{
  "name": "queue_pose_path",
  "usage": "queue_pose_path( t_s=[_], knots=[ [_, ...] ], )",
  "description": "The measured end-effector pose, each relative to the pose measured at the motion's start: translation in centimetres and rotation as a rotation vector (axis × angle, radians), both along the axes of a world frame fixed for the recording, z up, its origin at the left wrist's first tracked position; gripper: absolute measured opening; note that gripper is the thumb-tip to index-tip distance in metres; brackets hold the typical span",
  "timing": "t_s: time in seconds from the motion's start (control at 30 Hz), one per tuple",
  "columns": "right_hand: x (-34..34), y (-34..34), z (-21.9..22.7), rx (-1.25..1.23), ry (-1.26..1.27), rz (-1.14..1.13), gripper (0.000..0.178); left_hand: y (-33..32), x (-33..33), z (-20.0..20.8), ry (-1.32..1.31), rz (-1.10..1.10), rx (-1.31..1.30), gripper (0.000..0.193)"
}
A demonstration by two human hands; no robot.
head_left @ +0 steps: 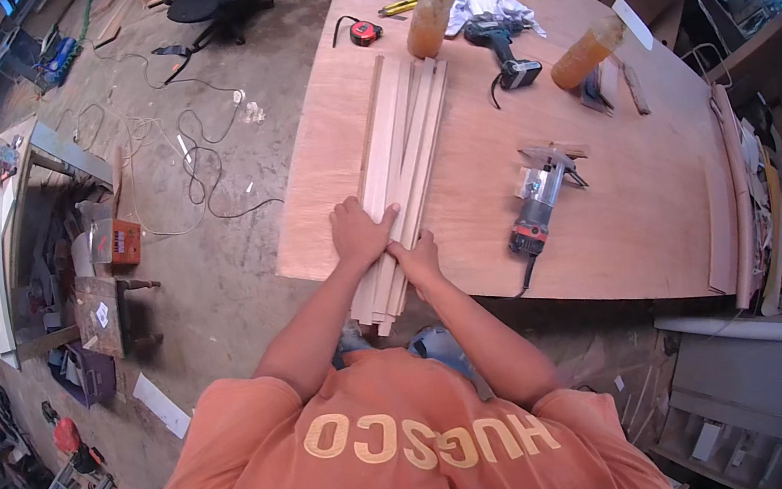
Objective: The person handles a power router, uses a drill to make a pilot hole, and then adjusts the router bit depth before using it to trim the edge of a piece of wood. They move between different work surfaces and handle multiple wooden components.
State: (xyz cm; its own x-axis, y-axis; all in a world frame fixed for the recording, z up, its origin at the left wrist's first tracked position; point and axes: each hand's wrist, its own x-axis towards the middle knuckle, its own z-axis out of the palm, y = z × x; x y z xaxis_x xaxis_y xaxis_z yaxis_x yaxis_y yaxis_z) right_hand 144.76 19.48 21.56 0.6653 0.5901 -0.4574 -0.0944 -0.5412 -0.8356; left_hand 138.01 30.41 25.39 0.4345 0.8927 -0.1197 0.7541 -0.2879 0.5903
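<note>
A bundle of long, thin wooden strips [398, 152] lies lengthwise on the plywood tabletop [637, 198], its near ends sticking out past the front edge. My left hand [364, 232] grips the bundle from its left side, the thumb lying over the top. Slightly nearer to me, my right hand [416, 259] holds the same strips from the right, its thumb close to the left hand. Some strips spread apart toward the far end, and their near ends are uneven. The undersides of both hands are hidden.
Right of the bundle lies a corded trim router [536, 213]. Beyond are a cordless drill [506, 53], a white cloth [489, 9], two bottles of amber liquid [434, 20] [588, 53] and a tape measure [364, 32]. Cables [208, 171] trail across the floor at left.
</note>
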Motion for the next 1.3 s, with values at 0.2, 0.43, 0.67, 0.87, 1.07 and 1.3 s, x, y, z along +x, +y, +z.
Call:
queue_pose_path(
  t_s=[0.2, 0.43, 0.67, 0.87, 1.07, 1.3],
  knots=[
    [-1.9, 1.3, 1.7, -0.204, 0.025, -0.153, 0.075, -0.3, -0.2, 0.7, -0.025, 0.014, -0.069, 0.086],
    [-3.7, -0.5, 4.7, 0.419, 0.714, -0.179, 0.044, 0.2, -1.1, 1.0, -0.231, -0.051, -0.651, 0.092],
    [-10.8, -1.6, 4.6, 0.584, 0.764, -0.415, 0.052, 0.5, -4.5, 2.8, -0.352, -0.395, -0.821, 0.1],
    [-12.0, 1.8, 3.7, 0.732, 0.711, -0.406, 0.052, 5.1, -3.4, 3.3, -0.084, -0.758, -0.612, 0.096],
    [-8.3, 10.8, 0.6, 0.588, 0.388, -0.588, 0.068, 12.2, 2.8, 6.3, 0.065, -0.962, -0.723, 0.09],
    [-10.0, 18.3, 3.8, 0.334, 0.202, -0.608, 0.065, 20.1, 3.2, 4.1, 0.085, -1.131, -0.602, 0.092]
  ],
)
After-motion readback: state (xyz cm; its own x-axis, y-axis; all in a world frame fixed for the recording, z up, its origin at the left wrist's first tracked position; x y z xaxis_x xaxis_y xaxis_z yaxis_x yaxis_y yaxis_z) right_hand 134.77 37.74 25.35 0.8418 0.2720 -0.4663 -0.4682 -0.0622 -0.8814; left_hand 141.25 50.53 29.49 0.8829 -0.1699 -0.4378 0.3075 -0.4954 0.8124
